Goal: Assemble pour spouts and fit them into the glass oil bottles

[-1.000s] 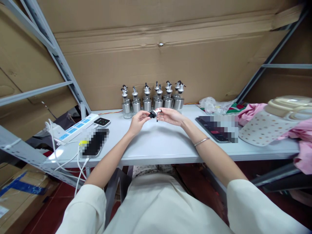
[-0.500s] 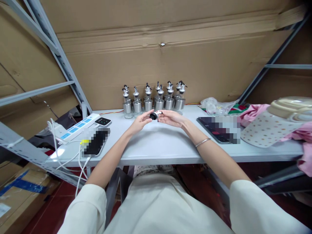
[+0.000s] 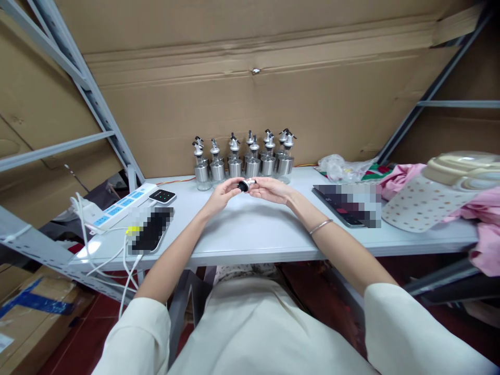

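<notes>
Between my two hands, above the middle of the white table (image 3: pixel 253 239), is a small pourer top (image 3: pixel 245 185) with a black ribbed stopper and a silvery spout, lying sideways. My left hand (image 3: pixel 223 196) has its fingers on the black stopper end. The spout end is held in the fingers of my right hand (image 3: pixel 273 189). Behind my hands stand several glass and steel bottles (image 3: pixel 235 167) in two rows, upright, with similar silver tops and black levers.
On the left are a power strip (image 3: pixel 127 205), a small white device (image 3: pixel 162 196), a phone (image 3: pixel 152 232) and white cables. On the right lie a dark tablet-like device (image 3: pixel 344 205), a plastic bag (image 3: pixel 339 169), a dotted container (image 3: pixel 414 205) and pink cloth (image 3: pixel 486 250). Cardboard (image 3: pixel 273 104) stands behind.
The view has shifted slightly, so most things appear a little further left. Both hands keep hold of the pourer top, with hardly any change in their grip.
</notes>
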Demonstrator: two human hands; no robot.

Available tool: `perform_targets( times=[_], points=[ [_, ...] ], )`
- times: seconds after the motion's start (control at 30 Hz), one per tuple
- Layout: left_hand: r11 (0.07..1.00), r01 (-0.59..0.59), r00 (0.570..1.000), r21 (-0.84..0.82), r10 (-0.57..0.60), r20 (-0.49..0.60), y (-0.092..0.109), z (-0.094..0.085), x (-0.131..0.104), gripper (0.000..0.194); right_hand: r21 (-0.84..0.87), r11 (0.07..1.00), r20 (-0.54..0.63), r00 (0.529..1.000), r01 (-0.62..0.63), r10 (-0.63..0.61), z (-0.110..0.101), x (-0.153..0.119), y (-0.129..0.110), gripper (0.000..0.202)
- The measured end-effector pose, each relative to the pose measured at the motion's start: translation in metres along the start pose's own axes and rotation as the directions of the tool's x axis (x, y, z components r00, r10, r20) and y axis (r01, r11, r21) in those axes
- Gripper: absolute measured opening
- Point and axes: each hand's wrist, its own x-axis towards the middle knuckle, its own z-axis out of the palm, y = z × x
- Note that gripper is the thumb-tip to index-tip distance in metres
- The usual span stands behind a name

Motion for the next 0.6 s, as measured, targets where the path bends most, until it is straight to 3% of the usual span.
perform_targets(
  times=[0.17,0.27,0.33,0.47,0.6],
  points=[
    [0.996,0.024,0.997,-0.083,-0.03,-0.07,-0.001,0.001,0.001,0.049,-0.077,0.996,-0.019,0.999,0.047,-0.049,0.005,0.003,0.0,0.021],
    [0.995,0.028,0.989,-0.095,-0.041,-0.14,-0.006,0.0,0.003,0.051,-0.269,0.946,-0.16,0.96,0.181,-0.229,0.011,0.008,0.002,0.025],
    [1.0,0.019,0.986,-0.013,-0.021,-0.165,-0.01,-0.002,0.003,0.05,-0.389,0.893,-0.187,0.93,0.227,-0.318,0.015,0.009,0.003,0.028],
    [0.98,-0.007,0.987,0.198,0.039,-0.158,-0.017,-0.002,0.003,0.045,-0.489,0.844,-0.093,0.949,0.22,-0.301,0.022,0.009,0.007,0.034],
    [0.968,-0.004,0.983,0.249,0.05,-0.177,-0.016,0.003,0.002,0.046,-0.484,0.85,-0.082,0.956,0.21,-0.283,0.023,0.009,0.01,0.038]
  ],
)
